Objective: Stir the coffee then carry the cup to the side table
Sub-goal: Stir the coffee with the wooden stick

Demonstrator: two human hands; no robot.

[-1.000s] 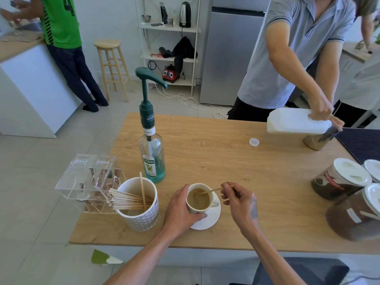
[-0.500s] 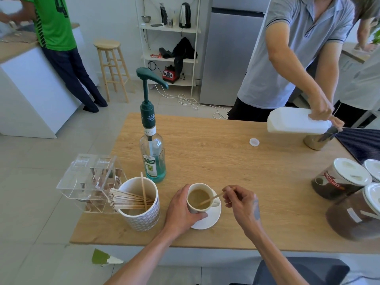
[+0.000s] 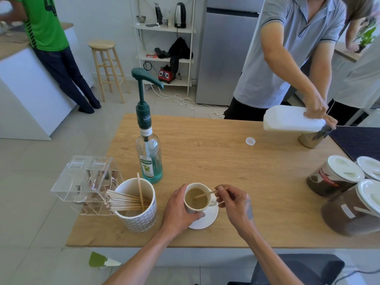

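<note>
Since the earlier frames the wooden stir stick (image 3: 204,195) has swung a little, its tip now dipped toward the cup's left side. The right hand (image 3: 234,203) pinches the stick between thumb and fingertips, the other fingers loosely curled. The left hand (image 3: 177,210) wraps the white coffee cup (image 3: 197,200), fingers closed around its wall. The cup sits on a white saucer (image 3: 207,221) near the front edge of the wooden table (image 3: 216,161).

Brisk stirring could slop coffee over the rim, since the level looks high. Lifting later, the cup might slide on its saucer.

Just left stand a patterned stick holder (image 3: 135,208) and a syrup pump bottle (image 3: 148,153); across the table another person pours from a white jug (image 3: 292,121). No side table is identifiable.
</note>
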